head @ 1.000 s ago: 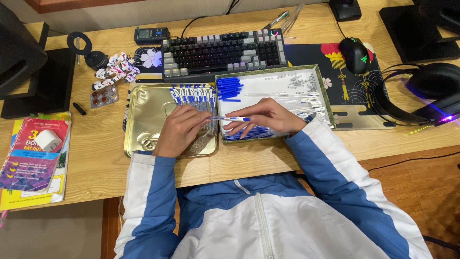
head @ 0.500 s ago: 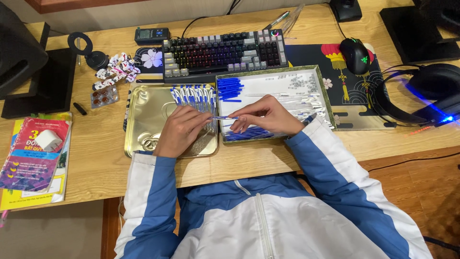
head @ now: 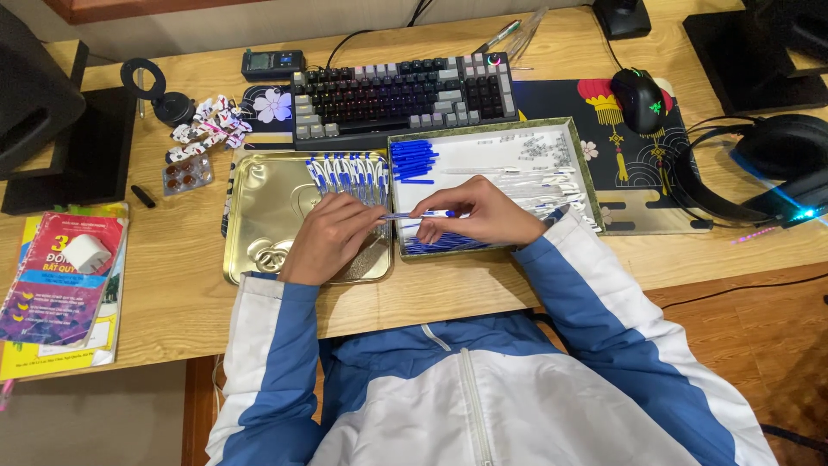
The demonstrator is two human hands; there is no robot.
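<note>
Left hand and right hand at frame centre, both pinching one blue-and-white pen held level between them — over the seam of gold tray and white box. More pens above — keyboard beyond, on counter.

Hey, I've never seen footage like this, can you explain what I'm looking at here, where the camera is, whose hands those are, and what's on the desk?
The camera sits on a person's head and looks down, so the two hands are the wearer's own, in blue and white sleeves. The left hand and right hand hold a slim blue and white pen between them over two shallow trays on a wooden desk. The gold tray holds a row of matching pens; the white tray holds loose pen parts. Behind are a keyboard, a mouse and headphones; books lie far left.
</note>
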